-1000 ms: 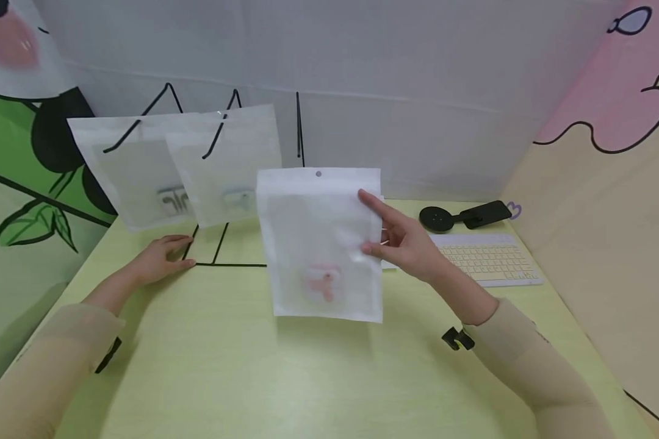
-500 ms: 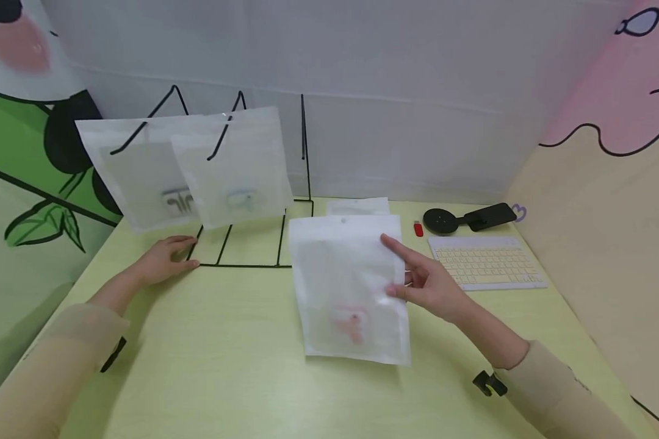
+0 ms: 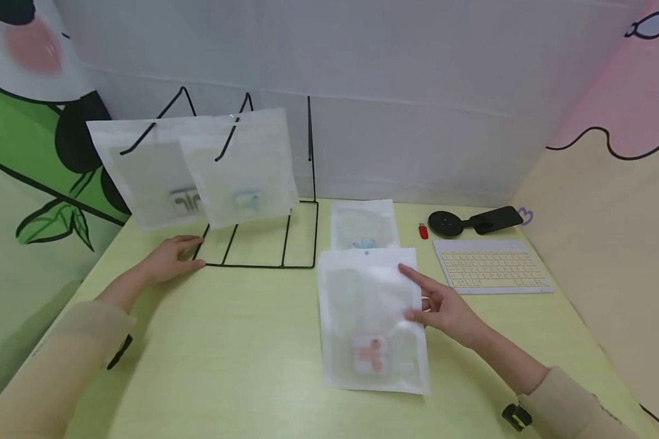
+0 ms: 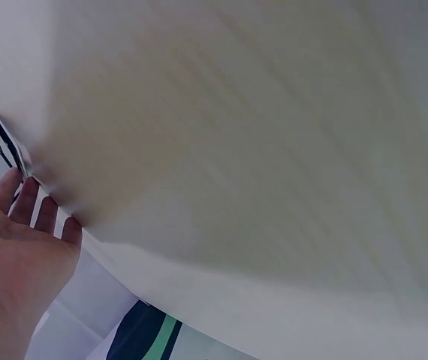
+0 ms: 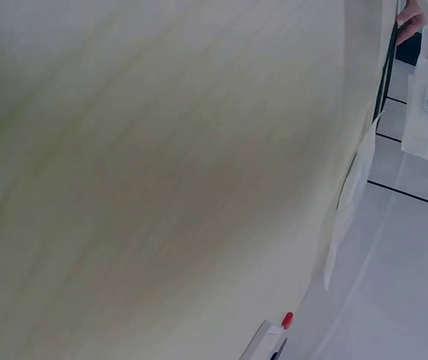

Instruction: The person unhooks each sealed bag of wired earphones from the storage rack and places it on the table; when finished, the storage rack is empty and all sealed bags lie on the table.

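My right hand point(image 3: 447, 311) grips the right edge of a white translucent pouch point(image 3: 370, 292), with thumb and index finger over its front and other fingers behind. The pouch has a hang hole at its top and a pink earphone-like item showing through low down. My left hand point(image 3: 170, 262) touches the front left corner of a black wire rack point(image 3: 260, 266), fingers nearly straight; the left wrist view also shows this hand point(image 4: 19, 247) at the wire. Two similar pouches hang from the rack's left hook point(image 3: 156, 119) and middle hook point(image 3: 235, 127), one with a dark item point(image 3: 185, 201), one with a bluish item point(image 3: 248, 200).
Another white pouch point(image 3: 364, 222) lies behind the held one, partly covered. A red USB stick point(image 3: 423, 231), a black round-headed stand point(image 3: 475, 222) and a white keyboard point(image 3: 494, 266) are to the right. The rack's third hook point(image 3: 310, 128) carries no pouch. A pale wall point(image 3: 417, 91) closes the back.
The right hand has moved down, right and nearer with its pouch, away from the rack, uncovering the pouch behind and the USB stick. The left hand stays at the rack.
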